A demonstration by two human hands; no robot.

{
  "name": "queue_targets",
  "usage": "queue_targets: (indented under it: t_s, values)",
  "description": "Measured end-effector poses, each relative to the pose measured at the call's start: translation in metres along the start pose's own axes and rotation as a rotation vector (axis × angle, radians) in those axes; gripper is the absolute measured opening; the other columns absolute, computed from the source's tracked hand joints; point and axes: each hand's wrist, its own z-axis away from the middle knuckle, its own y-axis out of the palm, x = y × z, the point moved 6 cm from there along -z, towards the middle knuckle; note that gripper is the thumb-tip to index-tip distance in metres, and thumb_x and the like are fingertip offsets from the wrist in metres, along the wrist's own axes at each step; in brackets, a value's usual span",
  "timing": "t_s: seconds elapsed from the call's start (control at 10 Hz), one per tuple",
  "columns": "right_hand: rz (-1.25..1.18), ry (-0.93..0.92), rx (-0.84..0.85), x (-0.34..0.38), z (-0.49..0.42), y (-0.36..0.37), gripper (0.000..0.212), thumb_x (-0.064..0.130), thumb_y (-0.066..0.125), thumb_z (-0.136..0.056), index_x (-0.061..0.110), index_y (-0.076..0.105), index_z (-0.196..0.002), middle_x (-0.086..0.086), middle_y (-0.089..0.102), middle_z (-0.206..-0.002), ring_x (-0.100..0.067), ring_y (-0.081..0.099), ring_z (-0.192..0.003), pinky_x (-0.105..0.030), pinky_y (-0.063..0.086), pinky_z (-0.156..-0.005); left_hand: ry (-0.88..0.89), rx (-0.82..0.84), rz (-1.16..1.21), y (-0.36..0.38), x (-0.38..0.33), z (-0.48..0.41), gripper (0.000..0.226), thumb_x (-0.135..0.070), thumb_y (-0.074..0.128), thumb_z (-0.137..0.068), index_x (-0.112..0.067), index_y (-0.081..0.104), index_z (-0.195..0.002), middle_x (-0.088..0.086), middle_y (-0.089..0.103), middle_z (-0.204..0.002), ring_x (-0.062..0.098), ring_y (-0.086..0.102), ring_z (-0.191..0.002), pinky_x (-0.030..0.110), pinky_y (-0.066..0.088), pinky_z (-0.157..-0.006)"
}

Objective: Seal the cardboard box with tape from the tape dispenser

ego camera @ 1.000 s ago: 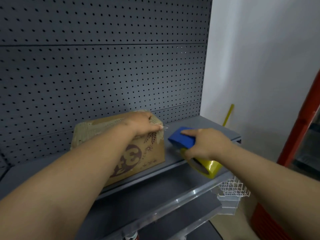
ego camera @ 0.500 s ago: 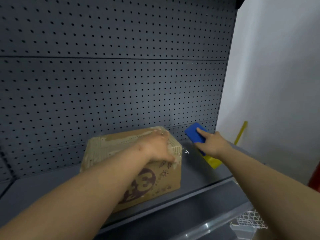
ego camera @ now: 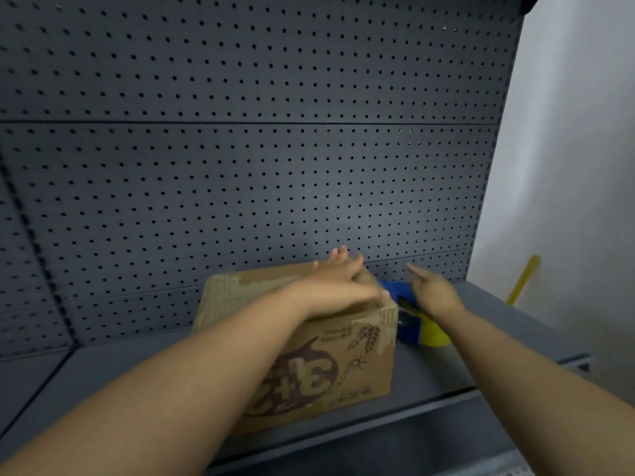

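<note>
Pressing flat on the box top, our left hand (ego camera: pixel 343 286) lies spread, palm down, fingers reaching toward the far right corner of the cardboard box (ego camera: pixel 309 352). The box sits on the dark shelf (ego camera: pixel 120 372) under that hand, printed face toward us. Our right hand (ego camera: pixel 433 293) is just to the right of it, closed over the tape dispenser (ego camera: pixel 409 314), index finger extended along the top; blue body and yellow roll show below the knuckles.

Step in hand, as we judge it: starting a tape strip at the box's right edge, dispenser held against or very near the upper right corner.

Next move likely calls for anchoring the tape end on the right side panel, then drawing the dispenser leftward across the top seam while the left hand steadies the box and gets clear of the path.

Hard to make out: the tape itself, and whether its end already touches cardboard. Motion blur smears both hands. Shiny patches on top may be tape; we cannot tell. The seam is hidden beneath our left forearm.
</note>
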Motion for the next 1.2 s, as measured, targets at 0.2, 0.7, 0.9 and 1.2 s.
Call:
queue_targets:
  t_s: [0.2, 0.7, 0.9, 1.2]
  values:
    - [-1.039, 0.205, -0.042, 0.042, 0.057, -0.029, 0.052, 0.043, 0.034, -0.098, 0.014, 0.044, -0.14, -0.002, 0.046, -0.145, -0.019, 0.04, -0.133, -0.035, 0.025, -0.109, -0.244, -0.637, 0.353, -0.066, 0.069, 0.086, 0.051, -0.049, 0.035, -0.095, -0.024, 0.046, -0.138, -0.003, 0.044, -0.147, 0.018, 0.04, -0.134, 0.034, 0.03, -0.107]
    - [-0.759, 0.226, -0.285, 0.061, 0.091, 0.025, 0.067, 0.045, 0.011, -0.099, 0.006, 0.056, -0.129, -0.02, 0.058, -0.131, -0.039, 0.051, -0.121, -0.043, 0.04, -0.095, -0.456, -1.03, 1.236, 0.028, 0.144, 0.116, 0.071, -0.066, 0.01, -0.089, -0.029, 0.053, -0.133, 0.006, 0.063, -0.127, 0.025, 0.057, -0.118, 0.046, 0.042, -0.106]
    - [-0.785, 0.222, -0.189, 0.063, 0.086, 0.024, 0.067, 0.045, 0.012, -0.1, 0.002, 0.052, -0.131, -0.023, 0.056, -0.131, -0.04, 0.048, -0.123, -0.043, 0.038, -0.097, -0.466, -1.033, 1.216, 0.027, 0.148, 0.112, 0.078, -0.073, 0.006, -0.084, -0.032, 0.051, -0.134, 0.005, 0.06, -0.133, 0.025, 0.054, -0.122, 0.048, 0.039, -0.108]
    - [-0.821, 0.232, 0.118, 0.051, 0.082, -0.022, 0.083, 0.078, 0.018, -0.081, 0.035, 0.007, -0.151, -0.003, 0.01, -0.161, -0.03, 0.013, -0.146, -0.056, 0.009, -0.117, -0.413, -0.763, 1.559, 0.021, 0.138, 0.131, 0.097, -0.086, 0.01, -0.071, -0.028, 0.029, -0.147, 0.007, 0.035, -0.153, 0.033, 0.035, -0.138, 0.058, 0.026, -0.112]
